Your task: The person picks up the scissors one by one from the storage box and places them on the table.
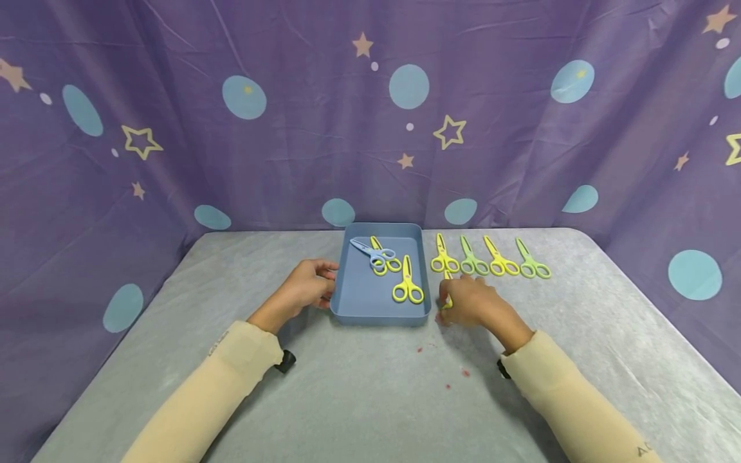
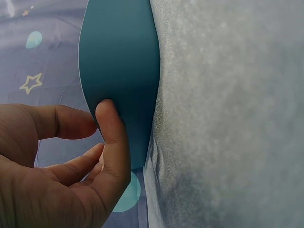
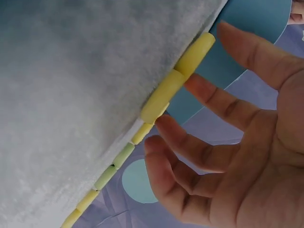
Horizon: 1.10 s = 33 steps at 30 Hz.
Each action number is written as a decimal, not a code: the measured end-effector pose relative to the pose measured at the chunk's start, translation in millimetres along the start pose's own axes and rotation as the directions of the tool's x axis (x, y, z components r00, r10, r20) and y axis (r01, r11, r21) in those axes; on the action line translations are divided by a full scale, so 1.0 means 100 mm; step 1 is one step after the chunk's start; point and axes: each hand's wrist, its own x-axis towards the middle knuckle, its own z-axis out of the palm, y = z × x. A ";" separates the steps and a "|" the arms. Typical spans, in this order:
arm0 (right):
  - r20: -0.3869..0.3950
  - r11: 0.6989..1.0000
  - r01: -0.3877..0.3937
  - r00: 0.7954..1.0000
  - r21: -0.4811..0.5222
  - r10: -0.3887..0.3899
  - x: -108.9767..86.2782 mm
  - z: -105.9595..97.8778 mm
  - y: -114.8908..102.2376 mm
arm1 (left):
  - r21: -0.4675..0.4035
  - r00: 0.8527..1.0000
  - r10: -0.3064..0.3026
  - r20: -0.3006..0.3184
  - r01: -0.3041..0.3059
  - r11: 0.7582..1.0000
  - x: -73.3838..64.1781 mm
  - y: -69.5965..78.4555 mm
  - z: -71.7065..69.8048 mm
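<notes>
Three scissors are seen lying in the tray (image 1: pixel 359 305): the blue pair (image 1: pixel 363 247) is laid across the crossed yellow pair (image 1: pixel 375 242), and the lone yellow pair (image 1: pixel 408 281) is set near the right wall. Out on the grey table (image 1: pixel 370 399), just right of the tray, four more are lined up, left to right: first yellow pair (image 1: pixel 443 258), first green pair (image 1: pixel 467 255), second yellow pair (image 1: pixel 494 255), second green pair (image 1: pixel 525 256), all with blades pointed toward the purple curtain (image 1: pixel 324 128). And now the right hand (image 1: pixel 471 301): it is spread over the near yellow pair (image 3: pixel 164 96), which is rested on the table beside the tray, in front of the row. Thumb and fingers are well parted about its handles, which are touched by a fingertip rather than gripped. Across on the other side, the tray's left wall is met by the left hand (image 1: pixel 303 283), its fingers loosely bent and parted, one tip laid on the outer face, others brought to the rim. Both forearms are covered by cream sleeves (image 1: pixel 202 379).
</notes>
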 end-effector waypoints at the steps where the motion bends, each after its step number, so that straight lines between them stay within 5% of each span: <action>1: -0.008 1.000 -0.010 1.000 -0.005 0.010 0.00 0.00 0.00 | 0.000 1.000 0.000 0.002 0.000 1.000 0.00 0.00 0.00; 10: -0.154 0.997 0.019 0.988 -0.070 -0.030 0.01 -0.06 -0.02 | 0.009 1.000 -0.006 -0.007 0.006 1.000 0.00 0.02 0.00; 19: -0.363 0.991 0.078 0.925 -0.109 -0.113 0.11 -0.15 -0.13 | 0.010 1.000 -0.005 -0.002 0.005 1.000 -0.01 0.01 0.00; 27: -0.432 0.983 0.123 0.885 -0.136 -0.171 0.28 -0.23 -0.28 | 0.004 1.000 -0.002 -0.008 0.002 1.000 0.00 0.00 0.00; 33: -0.413 0.960 0.213 0.869 -0.184 -0.272 0.48 -0.25 -0.33 | 0.007 1.000 -0.006 -0.018 0.006 1.000 0.00 0.00 0.01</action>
